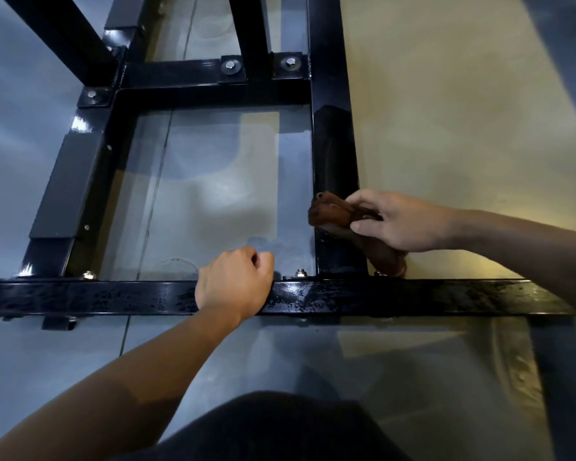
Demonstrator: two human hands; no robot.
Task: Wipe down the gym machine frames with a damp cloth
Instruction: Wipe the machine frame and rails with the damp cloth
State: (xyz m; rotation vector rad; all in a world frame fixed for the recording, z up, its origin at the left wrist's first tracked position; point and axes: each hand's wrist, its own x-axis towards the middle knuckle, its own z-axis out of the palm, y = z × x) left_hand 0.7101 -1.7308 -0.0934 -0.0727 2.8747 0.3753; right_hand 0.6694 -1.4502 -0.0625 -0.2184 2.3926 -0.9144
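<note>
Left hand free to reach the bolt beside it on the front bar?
Probably yes. The left hand rests on the front bar, holding nothing, and the bolt sits uncovered just to its right.

left hand (pixel 233 282) on near crossbar (pixel 396 296), right hand (pixel 403 221) with cloth (pixel 330 212) on right rail (pixel 333 144) behind it

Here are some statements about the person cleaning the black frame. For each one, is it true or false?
1. The right hand grips a brown cloth. True.
2. The cloth lies on the floor. False: it is pressed against the right frame bar.
3. The left hand holds a spray bottle. False: it holds nothing and rests, fingers curled, on the near crossbar.
4. The near crossbar looks wet. True.
5. Bolts show at the far joints. True.
</note>
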